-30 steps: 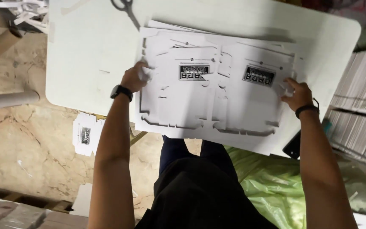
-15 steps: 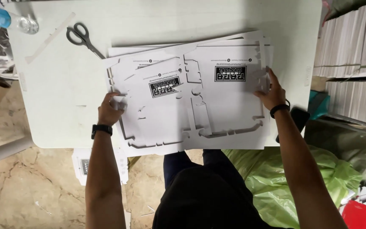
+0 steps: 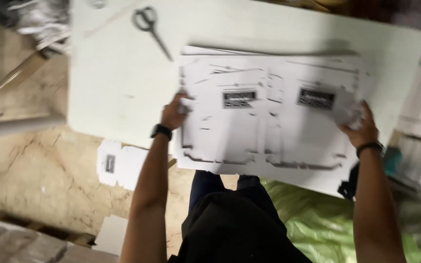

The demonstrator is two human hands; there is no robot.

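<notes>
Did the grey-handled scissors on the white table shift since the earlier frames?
Cannot tell. The grey-handled scissors lie near the white table's far left corner in each view; only the head camera swings, and the frame is blurred.

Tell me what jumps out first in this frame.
A big white die-cut cardboard sheet with two dark printed labels fills the middle of the white table, gripped at its edges by the left hand and the right hand. Grey scissors lie on the table's far left part. A smaller cut-out card piece lies on the cracked floor below the table's near edge.
</notes>
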